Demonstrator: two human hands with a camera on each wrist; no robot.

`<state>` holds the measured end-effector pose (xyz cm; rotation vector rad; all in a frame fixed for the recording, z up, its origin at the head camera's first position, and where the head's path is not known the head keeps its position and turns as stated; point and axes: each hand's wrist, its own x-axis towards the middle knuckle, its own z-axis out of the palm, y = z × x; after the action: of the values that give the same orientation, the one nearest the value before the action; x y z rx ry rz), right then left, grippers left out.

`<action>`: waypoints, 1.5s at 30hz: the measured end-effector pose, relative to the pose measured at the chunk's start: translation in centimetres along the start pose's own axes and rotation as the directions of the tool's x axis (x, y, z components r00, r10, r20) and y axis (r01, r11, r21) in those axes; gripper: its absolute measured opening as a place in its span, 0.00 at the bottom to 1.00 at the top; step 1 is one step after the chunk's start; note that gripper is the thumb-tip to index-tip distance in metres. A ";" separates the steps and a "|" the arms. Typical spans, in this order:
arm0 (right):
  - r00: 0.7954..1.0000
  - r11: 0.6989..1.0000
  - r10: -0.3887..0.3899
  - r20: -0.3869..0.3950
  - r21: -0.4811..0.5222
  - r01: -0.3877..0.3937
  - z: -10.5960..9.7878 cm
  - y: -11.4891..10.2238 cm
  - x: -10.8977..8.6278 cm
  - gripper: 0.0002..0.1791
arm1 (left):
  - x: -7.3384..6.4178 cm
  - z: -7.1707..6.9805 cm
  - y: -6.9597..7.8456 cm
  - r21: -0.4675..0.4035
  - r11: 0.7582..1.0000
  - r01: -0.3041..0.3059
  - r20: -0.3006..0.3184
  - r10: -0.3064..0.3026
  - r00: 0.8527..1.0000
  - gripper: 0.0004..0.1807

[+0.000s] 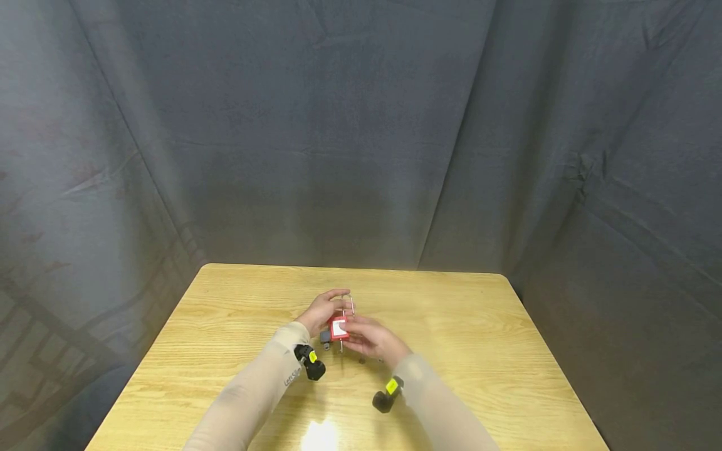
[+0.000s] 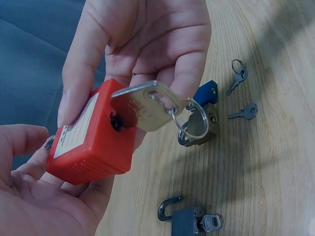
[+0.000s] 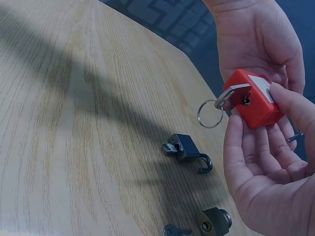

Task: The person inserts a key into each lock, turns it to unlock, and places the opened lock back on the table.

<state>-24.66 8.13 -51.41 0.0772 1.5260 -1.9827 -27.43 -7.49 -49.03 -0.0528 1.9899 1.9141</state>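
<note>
A red padlock (image 2: 106, 157) with a white label is held between both hands above the table. A key (image 2: 157, 118) with a split ring (image 2: 207, 129) sits in its keyhole. My right hand (image 1: 375, 338) grips the lock body, its thumb on the label and its fingers beneath. My left hand (image 1: 323, 311) holds the lock from the other side, near the metal shackle (image 1: 352, 304), which sticks out away from the key. Part of that shackle is hidden by fingers in both wrist views.
On the wooden table (image 1: 451, 326) lie a dark padlock (image 3: 186, 147) with its shackle open and a key in it, a brass-coloured padlock (image 3: 215, 221), a blue piece (image 2: 206, 93) and two loose keys, one key (image 2: 244, 112) without a ring. Grey curtains (image 1: 338, 125) surround the table.
</note>
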 end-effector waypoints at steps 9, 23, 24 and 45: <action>1.000 1.000 0.003 -0.022 0.015 -0.003 -0.1 0.1 -0.1 0.31 | 0.1 -0.4 -0.5 0.005 1.000 -0.004 0.004 0.004 1.000 0.24; 1.000 1.000 0.003 -0.029 0.002 -0.003 -0.5 0.1 -0.3 0.32 | 0.2 -2.9 -1.1 -0.041 0.999 0.022 -0.056 -0.024 0.998 0.22; 1.000 1.000 0.002 -0.031 0.000 -0.002 -0.5 0.1 -0.3 0.32 | 0.2 -3.3 -1.2 -0.046 0.999 0.028 -0.063 -0.031 0.998 0.22; 0.995 0.999 0.022 -0.100 0.027 -0.020 -0.4 0.2 -0.4 0.34 | -1.0 -9.9 -4.0 0.136 0.978 0.161 -0.212 -0.130 0.969 0.22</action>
<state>-24.32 8.68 -51.55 0.2055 1.5560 -2.0087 -27.74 -17.59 -52.56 -0.3566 2.1918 1.7179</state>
